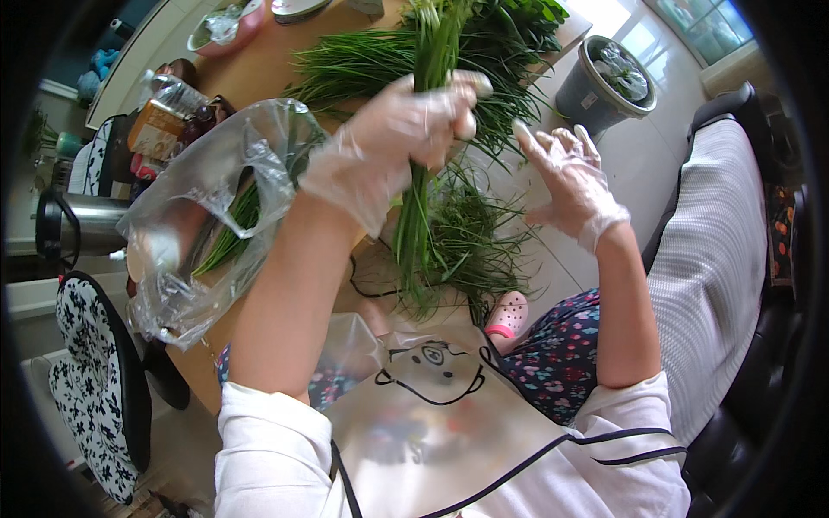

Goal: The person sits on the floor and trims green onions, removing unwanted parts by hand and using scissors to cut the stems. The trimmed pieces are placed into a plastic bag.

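In a clear plastic glove, my left hand (421,123) grips a bunch of long green chives or similar leaves (437,52), held upright in the view over the table's edge. My right hand (570,168), gloved too, is held apart to the right, fingers spread and holding nothing. Behind the left hand, a pile of the same thin leaves (363,61) lies on the wooden table, beside broader leafy greens (518,26). Loose trimmed blades (479,226) are heaped below, between the hands. A clear plastic bag (194,181) on the left has more green stalks (236,226) in it.
A grey bucket (570,84) with a plastic bag in it stands on the tiled floor. A pink bowl (236,32), plates (298,8), a plastic bottle (175,94) and a steel thermos (97,223) are at the upper left. A covered sofa (712,259) is on the right.
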Motion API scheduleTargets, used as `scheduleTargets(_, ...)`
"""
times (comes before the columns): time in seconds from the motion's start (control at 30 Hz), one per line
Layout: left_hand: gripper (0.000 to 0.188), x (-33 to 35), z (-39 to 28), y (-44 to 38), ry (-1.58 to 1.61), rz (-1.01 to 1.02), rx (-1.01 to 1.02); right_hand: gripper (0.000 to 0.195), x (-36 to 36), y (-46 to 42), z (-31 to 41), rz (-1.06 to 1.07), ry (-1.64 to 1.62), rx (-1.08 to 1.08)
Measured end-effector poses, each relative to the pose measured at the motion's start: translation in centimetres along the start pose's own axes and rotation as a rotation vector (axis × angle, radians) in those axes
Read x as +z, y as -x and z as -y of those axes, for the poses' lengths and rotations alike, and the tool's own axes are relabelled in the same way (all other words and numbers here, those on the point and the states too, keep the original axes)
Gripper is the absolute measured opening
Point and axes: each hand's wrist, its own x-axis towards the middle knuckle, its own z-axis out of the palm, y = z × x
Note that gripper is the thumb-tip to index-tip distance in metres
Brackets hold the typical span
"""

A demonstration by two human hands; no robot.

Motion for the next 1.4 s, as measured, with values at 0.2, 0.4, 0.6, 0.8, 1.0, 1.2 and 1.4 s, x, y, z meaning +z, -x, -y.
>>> scheduleTargets(0.2,0.044,1.8,6.1,9.0,0.295,0.117,-0.233,0.033,-3.7,2.9,4.7,-0.120,-1.239,0.261)
scheduleTargets(0.4,0.026,1.7,9.0,12.3,0.399,0.071,-0.299,0.025,-2.6,3.0,11.4,0.096,-1.809,0.337)
scheduleTargets(0.6,0.026,0.7,10.3,12.8,0.294,0.040,-0.159,0.017,-0.9,2.5,12.4,0.099,-1.811,0.345)
scheduleTargets(0.8,0.030,1.1,8.6,13.5,0.201,-0.162,-0.224,0.017,0.0,1.3,11.3,0.046,-1.694,0.282)
scheduleTargets(1.0,0.034,1.3,7.8,14.0,0.095,-0.093,-0.283,0.023,0.8,-0.5,8.6,-0.112,-1.721,0.133)
scheduleTargets(1.2,0.033,1.2,7.0,14.1,0.088,-0.029,-0.288,0.025,0.5,-0.5,5.5,-0.240,-1.601,0.099)
scheduleTargets(1.4,0.024,1.3,8.7,13.3,0.062,-0.161,-0.268,0.025,0.9,0.8,5.8,-0.154,-0.893,0.253)
